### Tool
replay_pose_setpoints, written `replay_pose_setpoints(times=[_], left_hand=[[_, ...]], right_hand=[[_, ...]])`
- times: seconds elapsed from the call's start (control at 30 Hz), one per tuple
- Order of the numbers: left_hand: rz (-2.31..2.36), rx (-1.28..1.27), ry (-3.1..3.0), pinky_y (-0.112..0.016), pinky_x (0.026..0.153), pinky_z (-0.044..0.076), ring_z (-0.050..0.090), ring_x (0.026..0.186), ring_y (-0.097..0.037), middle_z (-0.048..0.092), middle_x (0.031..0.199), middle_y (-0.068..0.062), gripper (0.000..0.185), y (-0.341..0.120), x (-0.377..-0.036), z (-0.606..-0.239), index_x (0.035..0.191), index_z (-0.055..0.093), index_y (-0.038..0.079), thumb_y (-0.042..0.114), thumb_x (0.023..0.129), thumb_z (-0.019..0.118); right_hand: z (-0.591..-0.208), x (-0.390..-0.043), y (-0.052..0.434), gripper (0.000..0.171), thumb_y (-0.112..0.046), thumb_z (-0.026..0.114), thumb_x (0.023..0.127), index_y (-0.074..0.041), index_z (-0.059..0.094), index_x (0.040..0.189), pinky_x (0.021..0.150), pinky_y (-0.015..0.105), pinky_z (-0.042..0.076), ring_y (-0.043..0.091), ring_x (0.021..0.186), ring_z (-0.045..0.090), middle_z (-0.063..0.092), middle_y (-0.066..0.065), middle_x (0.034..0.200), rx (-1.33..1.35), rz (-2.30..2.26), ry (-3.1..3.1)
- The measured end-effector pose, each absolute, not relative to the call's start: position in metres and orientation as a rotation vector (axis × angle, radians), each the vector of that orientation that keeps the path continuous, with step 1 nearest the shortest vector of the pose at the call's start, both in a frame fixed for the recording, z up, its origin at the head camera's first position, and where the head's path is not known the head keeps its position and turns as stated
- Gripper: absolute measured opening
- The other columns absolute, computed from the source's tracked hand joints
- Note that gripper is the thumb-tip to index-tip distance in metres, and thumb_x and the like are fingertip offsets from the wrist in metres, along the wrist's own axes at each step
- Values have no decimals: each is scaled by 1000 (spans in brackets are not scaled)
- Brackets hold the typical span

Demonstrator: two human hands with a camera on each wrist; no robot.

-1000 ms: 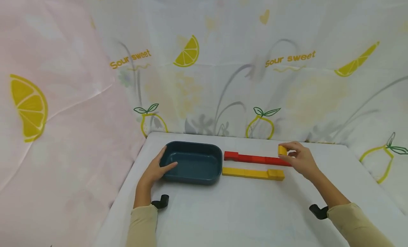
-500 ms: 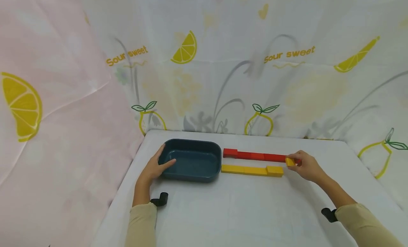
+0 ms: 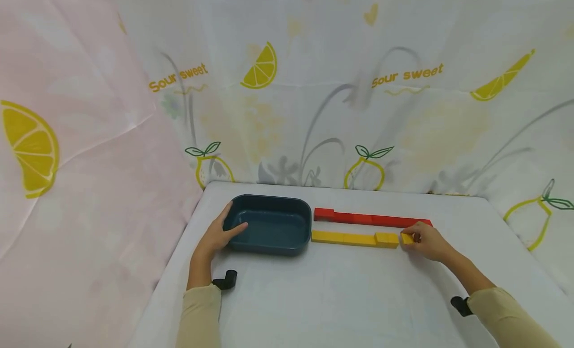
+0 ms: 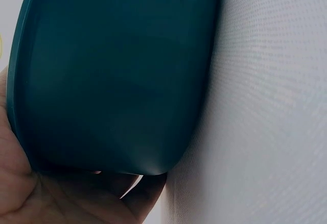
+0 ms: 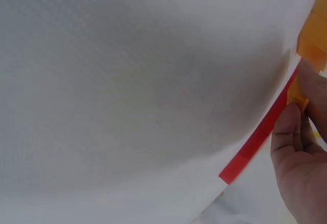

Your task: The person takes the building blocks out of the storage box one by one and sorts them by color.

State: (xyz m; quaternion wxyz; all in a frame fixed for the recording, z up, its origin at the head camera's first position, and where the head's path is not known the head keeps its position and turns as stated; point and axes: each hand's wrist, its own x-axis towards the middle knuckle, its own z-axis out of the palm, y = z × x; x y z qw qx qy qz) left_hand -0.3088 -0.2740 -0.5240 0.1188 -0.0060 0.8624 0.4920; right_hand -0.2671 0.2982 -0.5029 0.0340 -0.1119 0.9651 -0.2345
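A dark teal rectangular dish (image 3: pixel 269 226) sits at the left of the table. My left hand (image 3: pixel 218 233) holds its left end, thumb over the rim and fingers along the outside; in the left wrist view those fingers wrap the dish's end wall (image 4: pixel 117 81). At the right, my right hand (image 3: pixel 428 241) pinches a small yellow block (image 3: pixel 406 239) between thumb and fingers. That block is just beyond the right end of a row of yellow blocks (image 3: pixel 354 239), a narrow gap between. In the right wrist view, the same yellow block (image 5: pixel 296 94) shows partly behind the fingertips.
Behind the yellow row runs a row of red blocks (image 3: pixel 372 220), its right end close to my right hand. Both rows start near the dish's right wall. A white cloth covers the table (image 3: pixel 332 298); a lemon-print curtain (image 3: pixel 309 113) hangs behind it.
My right hand has moved the yellow block down and slightly right, from over the red row to the end of the yellow row. The left hand stays on the dish.
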Motion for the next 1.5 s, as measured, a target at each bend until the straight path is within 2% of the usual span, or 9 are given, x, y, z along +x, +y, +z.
replay_pose_setpoints(times=[0.1,0.33,0.6,0.77,1.13,1.37,1.5], left_hand=[[1437,-20,2519,-65,119,9,1,153,-40,3,168,-10,98,-273,-309,-524,160,3,33,50,90,68],[1435,-11,2511,-66,119,10,1,153,-40,2,168,-11,103,-276,-309,-526,160,2,35,59,85,69],[1438,-3,2524,-67,119,10,0,153,-40,1,168,-10,102,-280,-311,-521,159,1,36,57,86,68],[1441,-19,2520,-66,119,9,0,153,-40,1,168,-9,100,-279,-311,-522,159,1,35,53,88,69],[1408,0,2533,-66,119,11,2,153,-40,3,168,-10,101,-279,-305,-533,160,2,34,56,87,69],[1443,-5,2523,-66,119,10,1,154,-39,2,168,-8,101,-277,-308,-529,159,2,37,57,86,69],[1458,-8,2523,-67,119,10,1,153,-39,2,168,-9,101,-274,-309,-528,160,3,35,55,87,69]], right_hand=[[-504,-267,297,30,-7,77,80,3,72,108,58,21,45,18,76,49,58,5,85,-303,-731,2922],[-511,-270,297,34,-11,79,81,3,72,111,62,20,48,18,81,51,63,5,91,-294,-755,2862],[-515,-277,299,40,-16,80,82,0,70,117,69,20,51,20,88,53,66,8,101,-258,-818,2815],[-515,-276,298,42,-15,80,82,2,69,119,66,20,49,20,86,51,64,6,96,-262,-860,2784],[-520,-264,296,47,-16,80,82,3,66,123,64,20,47,21,86,50,59,6,91,-138,-952,2727],[-514,-265,295,50,-16,79,82,4,65,125,63,21,46,22,87,50,58,7,92,-151,-921,2779],[-514,-265,296,51,-17,80,83,4,64,126,64,20,46,22,87,50,59,7,94,-145,-929,2783]])
